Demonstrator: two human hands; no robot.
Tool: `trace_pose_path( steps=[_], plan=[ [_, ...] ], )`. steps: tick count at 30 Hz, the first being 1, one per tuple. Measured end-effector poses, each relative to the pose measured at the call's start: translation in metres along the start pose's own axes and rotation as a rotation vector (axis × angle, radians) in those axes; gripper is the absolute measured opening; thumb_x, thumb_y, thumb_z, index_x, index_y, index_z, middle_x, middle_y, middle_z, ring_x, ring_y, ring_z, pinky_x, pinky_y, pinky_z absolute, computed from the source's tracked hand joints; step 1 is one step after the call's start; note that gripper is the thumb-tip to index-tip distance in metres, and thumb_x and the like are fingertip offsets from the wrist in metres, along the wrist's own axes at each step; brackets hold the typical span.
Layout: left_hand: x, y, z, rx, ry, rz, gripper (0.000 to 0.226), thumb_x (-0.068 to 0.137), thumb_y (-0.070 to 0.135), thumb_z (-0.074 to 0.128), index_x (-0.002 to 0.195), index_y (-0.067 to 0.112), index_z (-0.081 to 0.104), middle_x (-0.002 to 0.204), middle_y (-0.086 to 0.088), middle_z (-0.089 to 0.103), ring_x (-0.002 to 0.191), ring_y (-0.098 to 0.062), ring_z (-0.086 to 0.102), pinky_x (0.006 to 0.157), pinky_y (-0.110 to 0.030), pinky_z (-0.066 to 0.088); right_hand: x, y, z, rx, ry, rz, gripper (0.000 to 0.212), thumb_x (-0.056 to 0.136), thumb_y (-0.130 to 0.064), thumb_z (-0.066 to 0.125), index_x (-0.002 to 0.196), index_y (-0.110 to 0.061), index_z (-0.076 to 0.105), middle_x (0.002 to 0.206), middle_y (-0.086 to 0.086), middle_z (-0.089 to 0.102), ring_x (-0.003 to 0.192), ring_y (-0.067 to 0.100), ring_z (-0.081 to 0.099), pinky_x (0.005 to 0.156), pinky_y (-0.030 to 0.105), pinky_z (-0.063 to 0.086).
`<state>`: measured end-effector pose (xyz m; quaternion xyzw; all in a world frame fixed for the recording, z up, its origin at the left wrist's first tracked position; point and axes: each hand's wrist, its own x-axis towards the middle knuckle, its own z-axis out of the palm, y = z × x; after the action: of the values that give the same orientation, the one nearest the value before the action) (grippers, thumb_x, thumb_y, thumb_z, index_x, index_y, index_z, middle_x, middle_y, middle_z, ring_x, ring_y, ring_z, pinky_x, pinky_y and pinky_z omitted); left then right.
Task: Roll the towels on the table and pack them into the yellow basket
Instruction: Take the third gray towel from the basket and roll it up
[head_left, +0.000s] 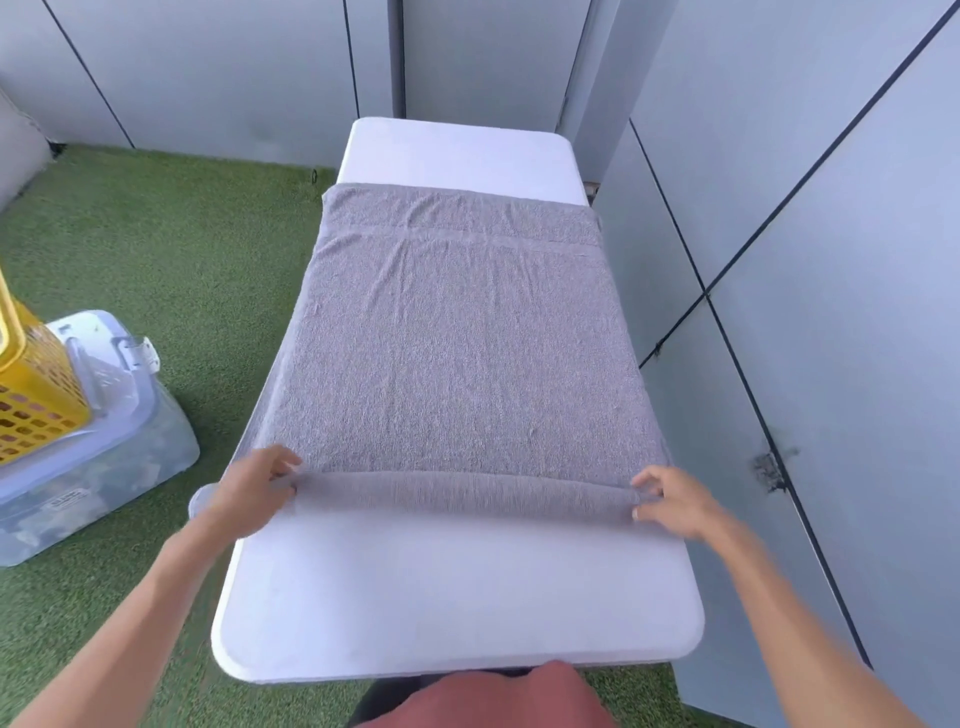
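Left hand (254, 488) and right hand (675, 501) curl their fingers, somewhat blurred, round the rolled near edge of the grey terry towel (457, 343) on the white surface (457, 597); yellow perforated basket (36, 395) at nine o'clock

An outdoor-style corner such as a balcony or terrace is suggested, though the exact kind of place cannot be told. The floor is covered with green artificial turf (156, 249), and the space is closed in by pale grey panelled walls (831, 208) with dark seams. A white folding table (457, 597) is set up on the turf, and a clear lidded storage bin (104, 457) is kept beside it.
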<state>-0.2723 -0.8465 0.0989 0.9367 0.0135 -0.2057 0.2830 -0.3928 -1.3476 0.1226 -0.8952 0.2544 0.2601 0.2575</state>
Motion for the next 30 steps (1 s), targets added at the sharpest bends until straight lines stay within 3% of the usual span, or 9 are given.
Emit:
trace_pose_path(
  steps=[3, 5, 7, 10, 12, 15, 20, 26, 30],
  plan=[
    [-0.011, 0.003, 0.010, 0.240, 0.331, 0.131, 0.014, 0.082, 0.004, 0.066, 0.088, 0.016, 0.068, 0.096, -0.010, 0.056, 0.088, -0.033, 0.049, 0.075, -0.041, 0.039, 0.002, -0.009, 0.022, -0.004, 0.371, -0.082, 0.018, 0.080, -0.009, 0.070, 0.085, -0.024, 0.061, 0.104, 0.009, 0.056, 0.105, 0.030, 0.054, 0.089, 0.036, 0.040],
    [-0.027, 0.002, 0.028, 0.372, 0.433, 0.232, 0.017, 0.081, 0.001, 0.066, 0.093, 0.012, 0.065, 0.093, -0.010, 0.053, 0.080, -0.031, 0.046, 0.066, -0.042, 0.039, -0.008, -0.009, 0.047, -0.208, 0.625, -0.121, 0.009, 0.086, -0.012, 0.063, 0.087, -0.019, 0.069, 0.103, 0.010, 0.056, 0.103, 0.035, 0.051, 0.090, 0.042, 0.039],
    [-0.041, -0.005, 0.048, 0.401, 0.458, 0.287, 0.034, 0.076, -0.001, 0.068, 0.108, 0.007, 0.059, 0.101, -0.012, 0.051, 0.083, -0.032, 0.045, 0.069, -0.045, 0.043, -0.018, -0.006, 0.068, -0.329, 0.724, -0.159, 0.015, 0.087, -0.023, 0.061, 0.095, -0.016, 0.071, 0.109, 0.010, 0.057, 0.104, 0.035, 0.048, 0.088, 0.045, 0.039],
    [-0.043, -0.012, 0.062, 0.470, 0.405, 0.325, 0.065, 0.071, 0.001, 0.074, 0.130, 0.000, 0.047, 0.123, -0.018, 0.047, 0.109, -0.038, 0.045, 0.095, -0.051, 0.042, -0.019, 0.002, 0.082, -0.390, 0.626, -0.211, 0.051, 0.076, -0.032, 0.075, 0.118, -0.006, 0.063, 0.121, 0.015, 0.053, 0.112, 0.035, 0.044, 0.096, 0.047, 0.034],
    [-0.032, -0.010, 0.060, 0.474, 0.372, 0.309, 0.067, 0.068, -0.001, 0.075, 0.129, -0.001, 0.046, 0.123, -0.018, 0.048, 0.114, -0.037, 0.043, 0.100, -0.053, 0.038, -0.008, 0.004, 0.076, -0.408, 0.546, -0.230, 0.061, 0.068, -0.024, 0.082, 0.121, -0.004, 0.059, 0.119, 0.014, 0.054, 0.112, 0.036, 0.045, 0.099, 0.048, 0.032],
    [-0.014, 0.002, 0.049, 0.451, 0.347, 0.267, 0.047, 0.068, -0.009, 0.070, 0.110, 0.003, 0.053, 0.104, -0.015, 0.053, 0.096, -0.036, 0.046, 0.086, -0.049, 0.044, 0.005, -0.007, 0.057, -0.367, 0.442, -0.181, 0.045, 0.078, -0.011, 0.070, 0.121, -0.006, 0.058, 0.118, 0.011, 0.054, 0.113, 0.036, 0.047, 0.101, 0.044, 0.032],
    [-0.009, -0.003, 0.039, 0.455, 0.163, 0.155, 0.025, 0.076, -0.015, 0.053, 0.090, 0.005, 0.056, 0.091, -0.011, 0.053, 0.091, -0.037, 0.050, 0.076, -0.047, 0.044, 0.000, -0.003, 0.037, -0.376, 0.250, -0.244, 0.031, 0.089, -0.017, 0.057, 0.120, -0.011, 0.055, 0.114, 0.005, 0.053, 0.117, 0.027, 0.046, 0.099, 0.036, 0.031],
    [-0.016, -0.001, 0.014, 0.338, -0.130, 0.056, 0.037, 0.088, 0.002, 0.051, 0.124, 0.011, 0.059, 0.121, -0.012, 0.059, 0.119, -0.030, 0.052, 0.096, -0.030, 0.037, -0.017, 0.004, 0.007, -0.103, -0.158, -0.121, 0.031, 0.083, -0.020, 0.069, 0.113, -0.021, 0.061, 0.111, -0.006, 0.061, 0.106, 0.012, 0.057, 0.090, 0.026, 0.042],
    [-0.001, 0.011, -0.006, -0.044, -0.115, -0.034, 0.030, 0.086, -0.003, 0.058, 0.113, 0.009, 0.064, 0.109, -0.013, 0.066, 0.098, -0.028, 0.062, 0.074, -0.030, 0.045, -0.004, -0.005, 0.008, 0.249, -0.035, -0.085, 0.033, 0.080, -0.008, 0.073, 0.109, -0.018, 0.062, 0.116, -0.003, 0.059, 0.109, 0.013, 0.056, 0.078, 0.022, 0.045]
  ],
)
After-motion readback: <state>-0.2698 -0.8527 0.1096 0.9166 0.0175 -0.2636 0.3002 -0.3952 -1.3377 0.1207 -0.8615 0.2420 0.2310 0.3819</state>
